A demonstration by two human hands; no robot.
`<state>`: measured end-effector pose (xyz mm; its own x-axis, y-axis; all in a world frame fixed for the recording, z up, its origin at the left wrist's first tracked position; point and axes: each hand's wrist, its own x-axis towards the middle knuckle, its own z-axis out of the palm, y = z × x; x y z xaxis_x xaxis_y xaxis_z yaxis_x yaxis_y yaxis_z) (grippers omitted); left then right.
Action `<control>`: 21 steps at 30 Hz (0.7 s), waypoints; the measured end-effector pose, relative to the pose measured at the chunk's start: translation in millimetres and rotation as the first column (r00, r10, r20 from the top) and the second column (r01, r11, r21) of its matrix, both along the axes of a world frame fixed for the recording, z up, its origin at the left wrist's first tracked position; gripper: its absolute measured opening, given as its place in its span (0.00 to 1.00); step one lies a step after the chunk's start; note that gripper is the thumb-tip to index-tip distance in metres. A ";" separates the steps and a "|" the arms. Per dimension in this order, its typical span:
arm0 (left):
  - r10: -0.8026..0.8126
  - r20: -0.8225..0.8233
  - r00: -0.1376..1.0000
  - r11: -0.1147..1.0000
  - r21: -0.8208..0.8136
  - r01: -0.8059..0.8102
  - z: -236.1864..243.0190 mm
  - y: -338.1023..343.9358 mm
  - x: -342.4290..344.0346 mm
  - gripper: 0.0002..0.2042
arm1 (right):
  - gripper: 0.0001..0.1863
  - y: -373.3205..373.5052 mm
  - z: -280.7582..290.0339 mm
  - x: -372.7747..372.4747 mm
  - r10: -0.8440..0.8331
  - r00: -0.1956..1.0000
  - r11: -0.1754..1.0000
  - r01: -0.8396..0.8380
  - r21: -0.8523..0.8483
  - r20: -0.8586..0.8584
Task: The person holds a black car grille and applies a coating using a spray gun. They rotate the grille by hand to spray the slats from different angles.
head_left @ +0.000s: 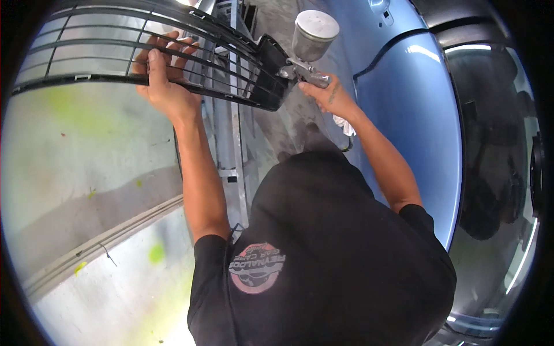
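Observation:
My left hand (164,83) is closed around the lower bars of a long black car grille (270,68), with fingers passing through its slats. The grille is held up at the upper left and runs past the picture's rim. In my right hand (332,95) is a metal paint spray gun (304,71), gripped by its handle. On top of the gun sits a grey cup with a pale round lid (317,24). Its nozzle end is close to the grille's right end; whether they touch, I cannot tell. Any spray is not visible.
To the right stands a shiny light-blue car body panel (412,109), with glossy black parts (490,144) beyond it. A metal frame (238,144) stands beneath the grille. At left is a pale surface (98,132) with yellow-green paint marks. White crumpled material (344,125) shows below my right wrist.

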<state>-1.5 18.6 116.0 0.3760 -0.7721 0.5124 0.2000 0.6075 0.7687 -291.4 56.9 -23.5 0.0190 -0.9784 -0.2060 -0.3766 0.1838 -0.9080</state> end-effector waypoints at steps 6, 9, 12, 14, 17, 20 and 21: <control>0.061 -0.098 0.993 0.990 -0.123 -0.073 9.6 34.9 -1.4 0.09 | 0.21 -2.5 24.6 1.5 0.059 0.995 0.996 -0.064 0.063 0.077; 0.154 -0.108 0.982 0.979 -0.116 -0.166 12.2 52.6 0.8 0.10 | 0.21 -6.1 13.7 -3.1 0.087 0.989 0.993 -0.095 0.064 0.121; 0.270 -0.066 0.961 0.956 -0.103 -0.276 13.0 64.2 -2.3 0.13 | 0.21 -18.2 -4.7 -13.3 0.138 0.978 0.986 -0.150 0.070 0.158; 0.293 -0.046 0.955 0.950 -0.098 -0.296 9.1 74.2 0.1 0.14 | 0.20 -20.4 -16.1 -16.7 0.180 0.969 0.977 -0.197 0.084 0.171; 0.331 -0.074 0.941 0.936 -0.098 -0.338 7.6 84.0 -6.0 0.16 | 0.21 -30.8 -6.4 -18.5 0.238 0.956 0.965 -0.253 0.069 0.174; 0.361 -0.068 0.930 0.926 -0.090 -0.366 10.6 90.4 -3.8 0.16 | 0.25 -36.3 -0.6 -15.5 0.250 0.951 0.962 -0.265 0.066 0.181; 0.371 -0.054 0.927 0.923 -0.086 -0.374 13.3 92.2 -3.6 0.16 | 0.25 -42.2 -16.1 -17.8 0.239 0.953 0.964 -0.256 0.077 0.185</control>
<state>-5.1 110.8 129.3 0.6469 -0.5222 0.5558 -0.0279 0.7121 0.7015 -309.2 14.7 -39.5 0.3016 -0.9134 -0.2732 -0.2605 0.1967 -0.9452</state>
